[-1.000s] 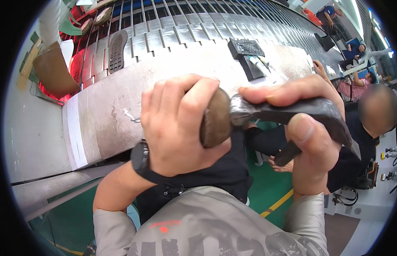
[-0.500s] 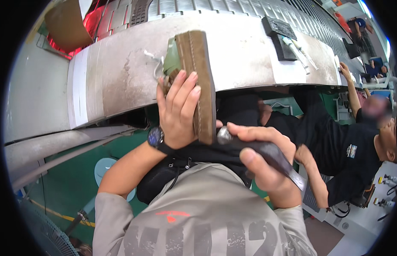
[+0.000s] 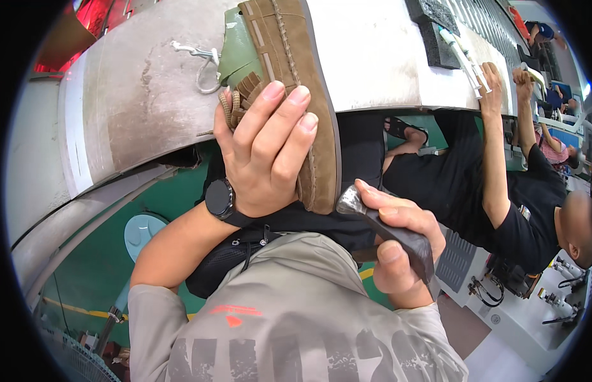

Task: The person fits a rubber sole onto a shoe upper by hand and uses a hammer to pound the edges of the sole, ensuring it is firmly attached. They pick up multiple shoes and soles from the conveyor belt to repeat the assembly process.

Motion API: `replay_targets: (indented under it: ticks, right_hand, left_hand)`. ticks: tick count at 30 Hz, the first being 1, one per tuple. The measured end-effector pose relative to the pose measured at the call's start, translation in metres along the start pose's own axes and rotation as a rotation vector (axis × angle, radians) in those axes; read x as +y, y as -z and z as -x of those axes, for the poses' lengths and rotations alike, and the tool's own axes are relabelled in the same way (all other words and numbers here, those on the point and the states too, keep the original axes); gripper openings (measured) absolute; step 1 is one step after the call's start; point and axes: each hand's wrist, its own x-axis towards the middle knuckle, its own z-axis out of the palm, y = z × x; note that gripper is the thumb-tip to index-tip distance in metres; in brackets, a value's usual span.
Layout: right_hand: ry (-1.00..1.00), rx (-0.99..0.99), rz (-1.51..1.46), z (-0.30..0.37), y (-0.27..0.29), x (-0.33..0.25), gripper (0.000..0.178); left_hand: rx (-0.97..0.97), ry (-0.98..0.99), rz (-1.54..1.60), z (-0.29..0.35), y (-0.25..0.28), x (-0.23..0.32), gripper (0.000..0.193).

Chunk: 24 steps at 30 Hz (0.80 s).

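My left hand [image 3: 263,156] is wrapped round a brown suede shoe [image 3: 320,137], held on its side with the sole edge to the right. Brown laces [image 3: 235,107] bunch by my fingers. A green shoe last [image 3: 237,48] fills the shoe's opening, and a white cord loop [image 3: 210,67] hangs from it. In my right hand [image 3: 407,223] is a hammer [image 3: 403,239], gripped around its dark metal head. Its shiny rounded face lies close beside the sole near the shoe's lower end; I cannot tell whether they touch. Most of the handle is hidden.
A pale worktop [image 3: 143,83] runs along the front, with a conveyor behind it. Black foam blocks [image 3: 433,41] and white syringe-like tubes [image 3: 464,60] lie at the right. A co-worker in black [image 3: 493,191] sits to the right, arms over the worktop. A blue stool [image 3: 143,235] stands lower left.
The view has shifted nearer the worktop. The hammer face has moved slightly away from the sole edge and lower. The co-worker's arms now reach onto the worktop near the tubes.
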Motion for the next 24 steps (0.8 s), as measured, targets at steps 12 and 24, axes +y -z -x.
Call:
replay_targets:
  ticks: [12, 24]
  right_hand:
    - [-0.083, -0.469, 0.427, -0.092, 0.018, -0.053, 0.021]
    - [0.17, -0.126, 0.282, -0.007, 0.016, -0.009, 0.034]
  left_hand:
    - [0.056, 0.124, -0.001, -0.017, -0.004, 0.02, 0.035]
    - [0.076, 0.132, 0.004, -0.019, -0.004, 0.021, 0.037]
